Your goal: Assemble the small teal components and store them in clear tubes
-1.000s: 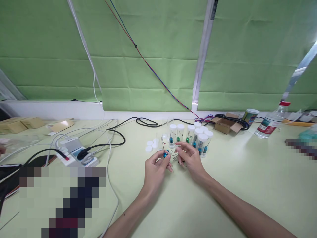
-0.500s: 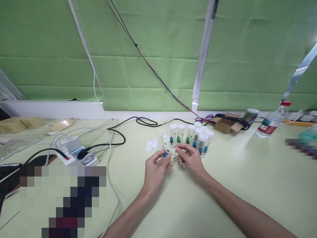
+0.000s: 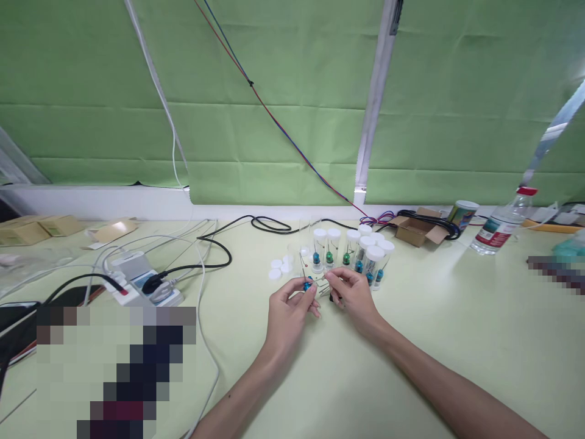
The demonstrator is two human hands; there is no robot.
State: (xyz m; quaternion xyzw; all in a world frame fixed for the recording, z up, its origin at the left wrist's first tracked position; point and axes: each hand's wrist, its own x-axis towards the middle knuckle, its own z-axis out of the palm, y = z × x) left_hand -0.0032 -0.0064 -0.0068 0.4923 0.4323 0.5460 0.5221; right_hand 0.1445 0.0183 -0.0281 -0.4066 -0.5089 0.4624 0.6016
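My left hand (image 3: 292,305) is closed in a pinch on a small blue part with thin wire leads (image 3: 308,284). One lead stands up from it, with a tiny reddish bead near its side. Across from it, my right hand (image 3: 351,292) pinches the end of a thin metal wire (image 3: 320,278) that runs toward the blue part. Whether the wire joins the part I cannot tell. Below the fingertips lie a few thin metal pieces (image 3: 324,290), partly hidden by my right hand. Just behind stand several clear vials with white caps (image 3: 333,234), holding similar blue and green parts.
Loose white caps (image 3: 275,274) lie left of the vials. A power strip (image 3: 159,296) with tangled cables is on the left. At the back right are an open cardboard box (image 3: 414,231), a can (image 3: 462,216) and a water bottle (image 3: 496,225). A black cable (image 3: 269,228) runs along the back.
My right hand has shifted very slightly, and the wire between the hands is angled a little differently. A dark piece under my right hand shows more. My left hand has hardly moved.
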